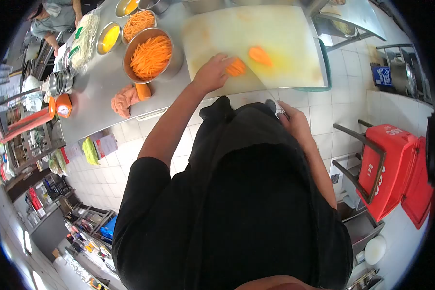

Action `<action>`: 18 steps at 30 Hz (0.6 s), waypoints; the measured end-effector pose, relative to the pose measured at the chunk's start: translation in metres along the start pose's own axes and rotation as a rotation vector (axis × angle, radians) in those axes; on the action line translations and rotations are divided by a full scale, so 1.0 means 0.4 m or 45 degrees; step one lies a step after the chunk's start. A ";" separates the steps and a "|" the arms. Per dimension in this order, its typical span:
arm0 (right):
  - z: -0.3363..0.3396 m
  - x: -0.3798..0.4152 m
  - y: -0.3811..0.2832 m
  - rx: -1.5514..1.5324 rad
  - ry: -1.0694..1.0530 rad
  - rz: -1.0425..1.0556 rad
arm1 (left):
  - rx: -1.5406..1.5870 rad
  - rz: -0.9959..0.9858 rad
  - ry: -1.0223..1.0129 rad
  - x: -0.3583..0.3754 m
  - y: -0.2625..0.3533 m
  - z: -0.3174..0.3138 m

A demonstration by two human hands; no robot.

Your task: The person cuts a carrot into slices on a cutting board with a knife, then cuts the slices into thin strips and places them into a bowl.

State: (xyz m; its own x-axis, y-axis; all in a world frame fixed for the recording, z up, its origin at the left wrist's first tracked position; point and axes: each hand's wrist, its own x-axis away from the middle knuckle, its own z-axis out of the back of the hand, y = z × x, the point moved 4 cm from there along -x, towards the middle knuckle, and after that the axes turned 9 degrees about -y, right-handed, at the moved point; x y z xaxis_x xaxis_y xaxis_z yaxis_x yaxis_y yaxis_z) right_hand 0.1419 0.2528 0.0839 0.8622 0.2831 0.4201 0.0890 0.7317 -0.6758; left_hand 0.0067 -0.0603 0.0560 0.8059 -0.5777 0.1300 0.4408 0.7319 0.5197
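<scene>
My left hand (pixel 212 75) is on the white cutting board (pixel 217 34), its bent fingers pressed against a small stack of carrot slices (pixel 236 67). My right hand (pixel 296 124) is closed around the handle of a knife (pixel 266 86). The thin blade points up and left over the board's front edge, its tip end beside the slices. A cut piece of carrot (pixel 260 56) lies apart, just right of the blade. Left of the board, a steel pot (pixel 177 59) is heaped with carrot strips (pixel 151 57).
By the pot lie an orange carrot piece (pixel 143 92) and a crumpled pinkish cloth (pixel 124 100). Behind are a bowl of carrot strips (pixel 139 25) and a bowl with yellow contents (pixel 111 38). A red box (pixel 386 164) stands right. Another person (pixel 53 21) is at far left.
</scene>
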 end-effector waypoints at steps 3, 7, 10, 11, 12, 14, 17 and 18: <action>-0.054 0.000 0.016 -0.454 -0.042 0.037 | -0.002 -0.078 0.022 -0.016 -0.005 -0.011; -0.108 -0.020 -0.010 -1.060 -0.254 -0.096 | 0.039 -0.106 0.025 -0.040 -0.006 -0.019; -0.163 -0.052 -0.024 -1.200 -0.231 -0.153 | 0.130 -0.151 0.045 -0.051 0.001 -0.017; -0.185 -0.066 -0.027 -1.226 -0.224 -0.146 | 0.177 -0.158 0.038 -0.054 0.003 -0.017; -0.200 -0.081 -0.043 -1.252 -0.215 -0.138 | 0.224 -0.167 0.031 -0.057 0.004 -0.018; -0.217 -0.100 -0.067 -1.235 -0.256 -0.142 | 0.274 -0.120 0.063 -0.058 0.006 -0.021; -0.236 -0.119 -0.103 -1.249 -0.217 -0.126 | 0.335 -0.046 0.159 -0.060 0.003 -0.024; -0.229 -0.120 -0.115 -1.182 -0.252 -0.098 | 0.354 -0.017 0.201 -0.058 0.000 -0.021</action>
State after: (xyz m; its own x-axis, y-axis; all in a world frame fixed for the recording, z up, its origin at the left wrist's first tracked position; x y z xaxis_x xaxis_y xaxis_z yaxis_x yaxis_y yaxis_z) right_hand 0.1420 0.1488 0.0393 0.7451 0.4167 0.5208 0.5758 -0.0080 -0.8175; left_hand -0.0087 -0.0440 0.0459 0.8617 -0.5073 0.0003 0.3444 0.5854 0.7340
